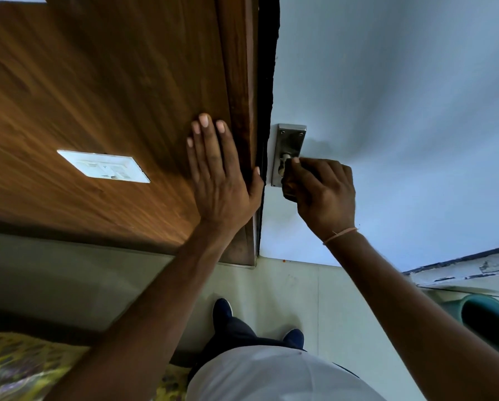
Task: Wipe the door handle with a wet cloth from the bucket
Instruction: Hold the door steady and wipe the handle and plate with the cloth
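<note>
Mid-wipe, by the look of it. Right hand [322, 195] at centre right of the frame, grip curled narrow around a dark cloth [297, 180], pressing it against the door handle [285, 160]. Handle itself mostly covered: only a short metal stub showing just above and left of the fingertips [296, 160], on a tall steel plate [288, 153] with its long axis running up and down the frame, fixed to the pale blue door [401, 111]. Lever presumably running rightward under the palm, so next stroke likely along that line; hard to confirm, since hand and cloth hide it. Left hand [222, 175] at centre frame, flat and spread wide, holding nothing, braced on the brown wooden panel [112, 96] with the thumb hooked at the frame edge, just beside the plate but not touching it. Right hand clearly the nearer to the handle. White switch plate [103, 166] well apart at left. Teal bucket [491, 319] at lower right, cut off by the frame edge, contents not visible. Cloth's wetness not discernible; lower end of the plate hidden behind the fingers.
</note>
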Motion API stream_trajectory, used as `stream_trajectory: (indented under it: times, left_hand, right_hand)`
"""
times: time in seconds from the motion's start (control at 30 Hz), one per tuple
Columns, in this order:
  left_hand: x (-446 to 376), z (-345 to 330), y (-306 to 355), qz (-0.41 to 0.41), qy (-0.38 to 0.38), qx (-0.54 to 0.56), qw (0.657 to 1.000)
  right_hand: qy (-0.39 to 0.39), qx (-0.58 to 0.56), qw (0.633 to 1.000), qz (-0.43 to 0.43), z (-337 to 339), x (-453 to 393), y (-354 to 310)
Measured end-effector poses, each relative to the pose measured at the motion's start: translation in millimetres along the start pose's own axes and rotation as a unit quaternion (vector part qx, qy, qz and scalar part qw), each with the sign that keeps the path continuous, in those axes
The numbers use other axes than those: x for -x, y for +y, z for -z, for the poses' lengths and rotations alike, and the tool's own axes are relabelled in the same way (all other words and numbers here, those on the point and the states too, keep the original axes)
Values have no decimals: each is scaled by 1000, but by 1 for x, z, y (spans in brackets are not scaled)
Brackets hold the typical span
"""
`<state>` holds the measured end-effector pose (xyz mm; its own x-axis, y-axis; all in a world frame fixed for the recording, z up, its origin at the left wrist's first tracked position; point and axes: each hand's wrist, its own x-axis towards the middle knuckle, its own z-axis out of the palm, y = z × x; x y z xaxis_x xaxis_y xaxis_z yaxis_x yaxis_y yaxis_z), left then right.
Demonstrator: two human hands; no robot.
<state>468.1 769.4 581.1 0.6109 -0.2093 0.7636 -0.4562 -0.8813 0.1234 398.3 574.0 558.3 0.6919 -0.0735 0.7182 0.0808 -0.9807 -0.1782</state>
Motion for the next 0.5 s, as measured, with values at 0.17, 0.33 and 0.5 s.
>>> stream_trajectory:
  times: [0.17,0.33,0.5]
  left_hand:
    - [-25,5,-9,-1,31,-15,999]
    - [-28,-4,-7,1,59,-22,998]
    - [-29,-10,-11,5,82,-28,996]
  right_hand:
    - [-5,10,1000,-1,14,15,22]
    - [-2,21,1000,-12,8,1,12]
    - [5,5,1000,13,-4,-5,-4]
